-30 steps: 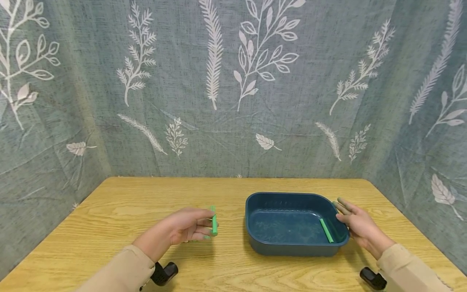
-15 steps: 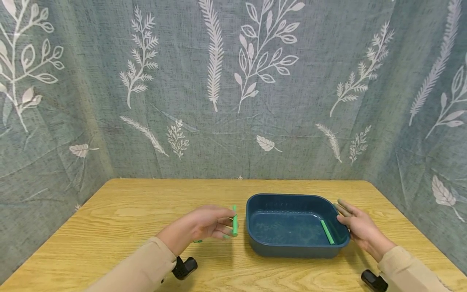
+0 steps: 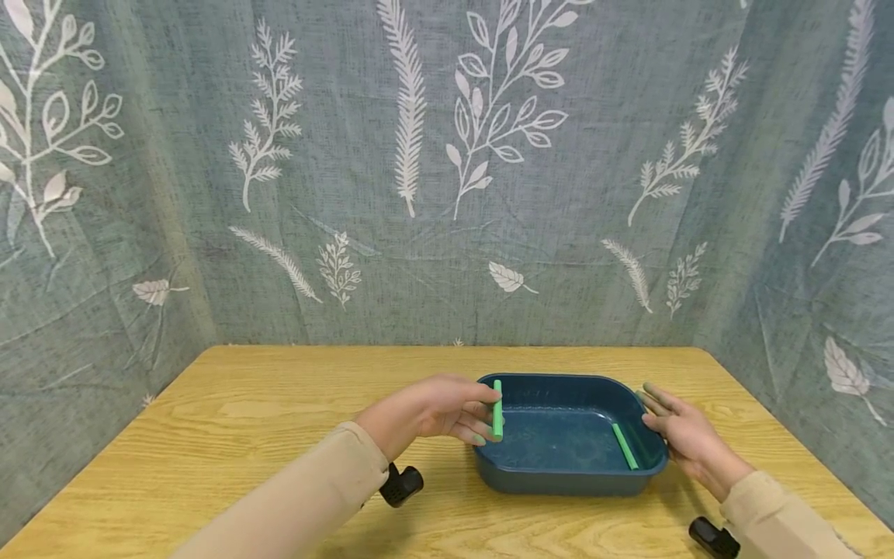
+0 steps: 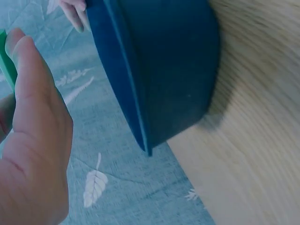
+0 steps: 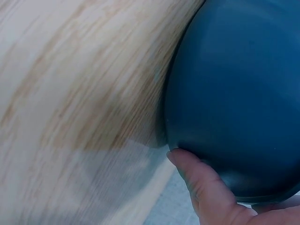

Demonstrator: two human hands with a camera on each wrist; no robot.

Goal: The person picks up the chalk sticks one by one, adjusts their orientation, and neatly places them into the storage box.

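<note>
My left hand (image 3: pixel 447 407) pinches a smooth green stick (image 3: pixel 497 415) between thumb and fingers, holding it near upright. It overlaps the left end of a dark blue plastic basin (image 3: pixel 559 483) in the head view. The left wrist view catches only part of the held stick (image 4: pixel 7 61) at its left edge. A second green stick (image 3: pixel 625 447) lies inside the basin at the right end. My right hand (image 3: pixel 684 435) grips the basin's right side, thumb over the rim. In the right wrist view one finger (image 5: pixel 201 183) presses the outer wall. Greenish colour shows on fingertips of both hands.
The basin stands on a light wood table (image 3: pixel 279 388), right of the middle. A blue-grey curtain (image 3: pixel 419 295) with white leaf prints hangs behind and at both sides. Black wrist cameras, such as the left one (image 3: pixel 401 485), hang below the sleeves.
My left hand has carried the green stick rightward, from the table's middle to over the basin's left end. The right hand and the basin have stayed in place.
</note>
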